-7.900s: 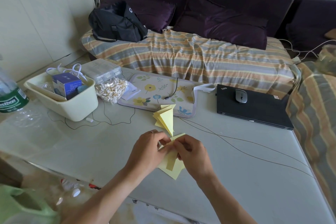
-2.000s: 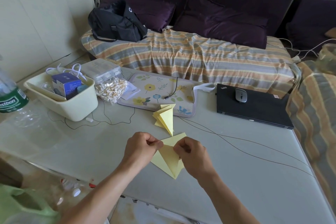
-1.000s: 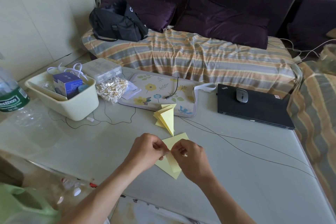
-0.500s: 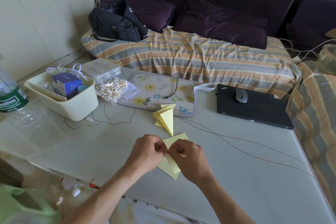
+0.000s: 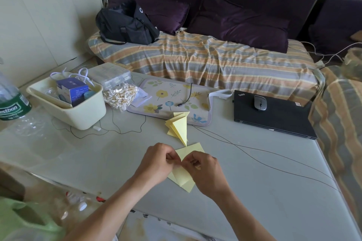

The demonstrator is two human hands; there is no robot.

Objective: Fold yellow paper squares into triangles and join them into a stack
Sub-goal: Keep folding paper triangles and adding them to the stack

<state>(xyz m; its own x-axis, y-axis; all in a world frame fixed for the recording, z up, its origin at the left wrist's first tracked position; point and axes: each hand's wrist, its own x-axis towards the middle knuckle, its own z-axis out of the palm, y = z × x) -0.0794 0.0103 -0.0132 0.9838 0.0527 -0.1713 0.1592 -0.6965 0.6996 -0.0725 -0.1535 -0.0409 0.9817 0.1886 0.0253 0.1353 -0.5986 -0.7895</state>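
A yellow paper piece (image 5: 183, 177) lies partly folded on the grey table (image 5: 254, 191) near its front edge. My left hand (image 5: 156, 162) pinches its upper left part with curled fingers. My right hand (image 5: 203, 172) pinches the fold from the right, knuckles almost touching the left hand. One corner of the paper sticks out above the hands and a folded point shows below them. A stack of finished yellow triangles (image 5: 179, 126) lies just beyond, point toward me, partly on the floral mat (image 5: 172, 100).
A cream tub (image 5: 78, 111) with a blue box stands at the left, a bag of cotton swabs (image 5: 121, 98) beside it. A shut black laptop (image 5: 274, 115) with a mouse lies at the right. Thin black cables (image 5: 254, 160) cross the table. A green-labelled bottle (image 5: 11, 103) stands far left.
Both hands have come together over the paper since two seconds ago, folding a flap in at its middle. The paper now looks narrower. The stack has not moved.
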